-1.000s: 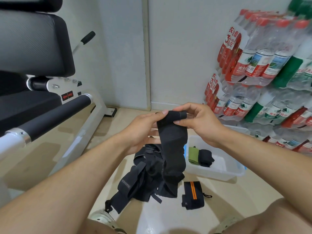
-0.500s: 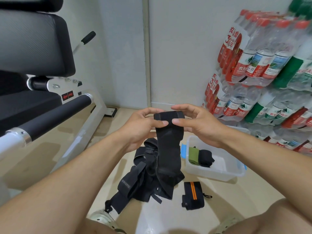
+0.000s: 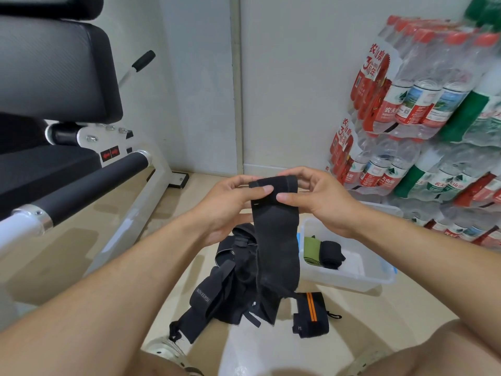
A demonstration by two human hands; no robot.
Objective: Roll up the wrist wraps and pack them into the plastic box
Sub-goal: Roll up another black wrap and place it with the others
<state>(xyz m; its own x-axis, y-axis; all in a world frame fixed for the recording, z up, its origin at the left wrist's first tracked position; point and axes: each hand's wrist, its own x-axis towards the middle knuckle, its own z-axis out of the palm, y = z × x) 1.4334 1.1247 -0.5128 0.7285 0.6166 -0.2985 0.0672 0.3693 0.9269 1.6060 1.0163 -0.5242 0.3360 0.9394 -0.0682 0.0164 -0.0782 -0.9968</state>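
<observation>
A long black wrist wrap (image 3: 276, 240) hangs in front of me, its top end folded over into a first turn. My left hand (image 3: 230, 202) pinches that top end from the left, and my right hand (image 3: 317, 202) pinches it from the right. Below on the floor lies a heap of black wraps and straps (image 3: 230, 289). A rolled black wrap with an orange stripe (image 3: 311, 313) lies beside the heap. The clear plastic box (image 3: 360, 280) stands at the right with a green roll (image 3: 310, 251) and a black roll (image 3: 330, 253) inside.
A gym machine with a black padded roller (image 3: 89, 185) and a white frame stands at the left. Stacked packs of water bottles (image 3: 423, 118) fill the right side against the wall. My knees and shoes show at the bottom edge.
The top end of the hanging wrap has been turned over into a wider fold, and both hands have shifted slightly to the left along it.
</observation>
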